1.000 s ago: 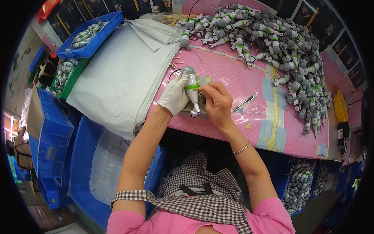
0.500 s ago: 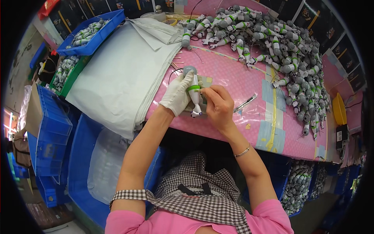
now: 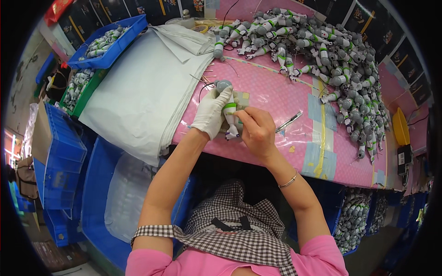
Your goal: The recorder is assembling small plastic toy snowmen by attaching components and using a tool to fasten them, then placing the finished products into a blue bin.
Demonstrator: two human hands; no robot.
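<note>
My left hand (image 3: 210, 113), in a white glove, is closed around a toy limb (image 3: 231, 120). The limb is white with a bright green band, a grey ball at its upper end and small dark purple marks at its lower tip. It tilts slightly above the pink tabletop. My bare right hand (image 3: 258, 131) has thumb and forefinger pinched together right beside the limb, just below the green band. Whatever lies between those fingertips is too small to make out. A slim dark-and-silver tool (image 3: 289, 121) lies to the right of that hand.
A large heap of similar toy limbs (image 3: 340, 69) covers the table's far right. White sheets (image 3: 142, 87) are stacked at left, beside a blue tray (image 3: 131, 28) and a green bin (image 3: 85, 101) of limbs. Several thin sticks (image 3: 209, 70) lie near the sheets; a yellow bowl (image 3: 400, 127) stands far right.
My right fingertips have slid slightly down along the limb, away from the green band. The left hand still grips the limb, its fingers a little shifted.
</note>
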